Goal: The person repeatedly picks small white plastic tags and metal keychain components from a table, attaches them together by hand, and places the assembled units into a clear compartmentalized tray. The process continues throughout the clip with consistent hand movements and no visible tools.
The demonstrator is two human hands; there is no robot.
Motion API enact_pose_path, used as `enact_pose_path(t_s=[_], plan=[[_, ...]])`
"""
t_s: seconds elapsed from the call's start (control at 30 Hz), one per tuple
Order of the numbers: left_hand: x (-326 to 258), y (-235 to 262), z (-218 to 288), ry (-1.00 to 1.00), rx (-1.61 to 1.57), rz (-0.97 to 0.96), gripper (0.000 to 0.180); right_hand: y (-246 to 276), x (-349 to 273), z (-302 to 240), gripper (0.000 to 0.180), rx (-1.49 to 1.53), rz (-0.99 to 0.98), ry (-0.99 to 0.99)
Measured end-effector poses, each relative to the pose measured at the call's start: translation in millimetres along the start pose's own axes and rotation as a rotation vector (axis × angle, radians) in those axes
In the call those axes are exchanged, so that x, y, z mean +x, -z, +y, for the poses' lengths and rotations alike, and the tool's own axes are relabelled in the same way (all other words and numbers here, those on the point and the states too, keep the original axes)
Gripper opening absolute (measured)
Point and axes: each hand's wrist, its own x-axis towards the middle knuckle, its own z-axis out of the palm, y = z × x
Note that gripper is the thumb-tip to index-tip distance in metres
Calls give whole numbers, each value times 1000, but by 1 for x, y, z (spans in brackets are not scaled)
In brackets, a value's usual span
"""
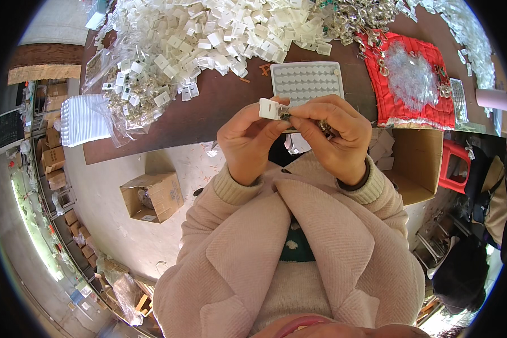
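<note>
At the near side of the surface, the left hand pinches a white card, the right hand a shiny piece; farther lie a tray, white heap left, red cloth right.

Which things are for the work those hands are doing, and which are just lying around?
Seemingly part of the work:
small white rectangular plastic piece, held by the left hand
shiny metal-looking bits, in the right hand
large heap of similar white plastic pieces, on the dark brown table

Seemingly just lying about:
red plastic stool
open brown cardboard box, on the pale floor
</note>
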Motion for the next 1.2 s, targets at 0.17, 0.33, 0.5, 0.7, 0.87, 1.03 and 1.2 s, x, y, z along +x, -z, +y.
enact_pose_path(t_s=[0.17,0.33,0.5,0.7,0.87,1.03,1.2], plan=[[-1,5,-4,-100,-67,-18,26,2,-1,5,23,164,-98,-50],[-3,3,-12,-180,-70,64,26,-7,-5,8,25,87,-77,-22],[-6,-4,-17,-210,-163,102,23,-21,-9,4,27,152,21,-191],[-9,-6,-18,-225,-160,136,22,-20,-8,5,20,388,20,-342],[-7,-5,-18,-246,-129,134,22,-19,-5,4,20,269,-11,-290],[-8,-4,-18,-241,-80,107,23,-14,-5,-1,20,144,-20,-259],[-7,-1,-17,-201,-113,59,25,-5,5,3,17,372,-60,-317]])
